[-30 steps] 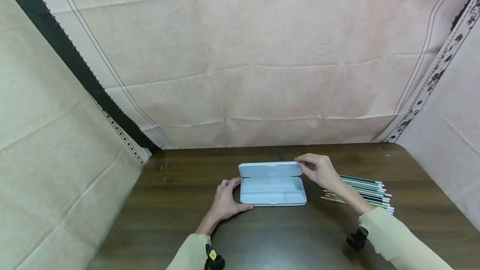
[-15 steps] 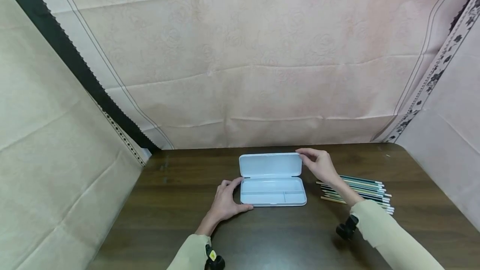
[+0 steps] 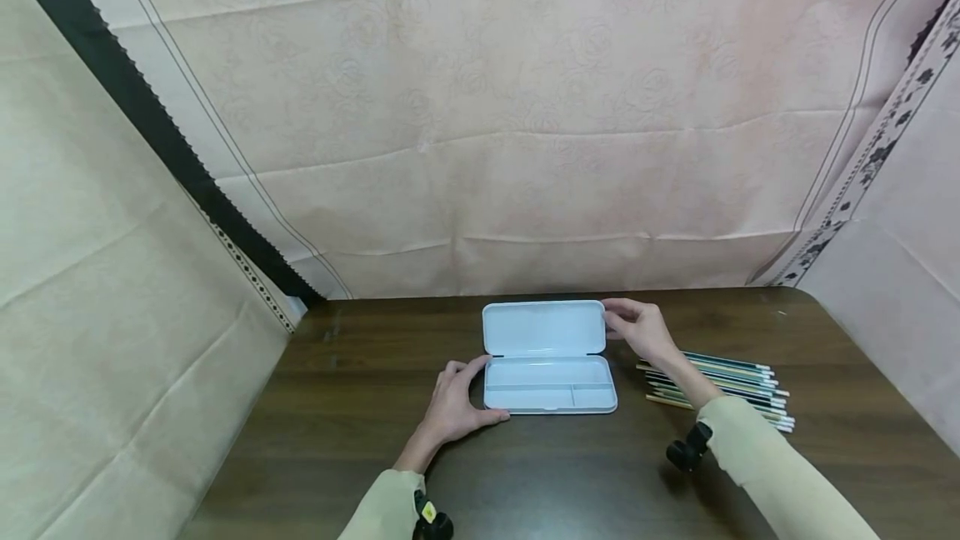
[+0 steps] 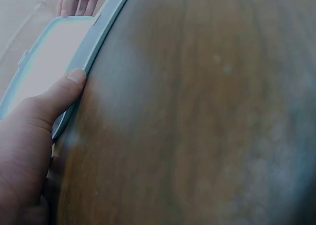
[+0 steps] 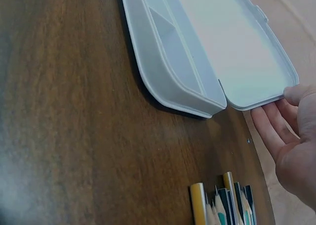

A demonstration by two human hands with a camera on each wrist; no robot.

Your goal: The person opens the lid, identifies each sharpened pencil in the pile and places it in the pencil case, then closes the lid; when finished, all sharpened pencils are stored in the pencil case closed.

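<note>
A pale blue pencil case (image 3: 525, 399) lies unfolded on the table, its compartments facing up and bare. Its hinged lid (image 3: 543, 327) leans back from the far side. At the case's left end, my left hand (image 3: 453, 409) holds it, thumb on the front edge and fingers at the back corner. My right hand (image 3: 637, 330) pinches the lid's right end; in the right wrist view the thumb (image 5: 297, 94) touches the rim while the fingers reach behind. Several pencils (image 3: 738, 390) lie side by side to the right, partly hidden by my right forearm.
The brown wooden table (image 3: 570, 482) carries the case and pencils. A pale cloth (image 3: 525, 148) hangs behind its far edge, with further cloth at both sides. Each wrist wears a black camera (image 3: 688, 447).
My right hand has swung the lid farther back, so more of its inside shows. My left hand keeps its place on the case.
</note>
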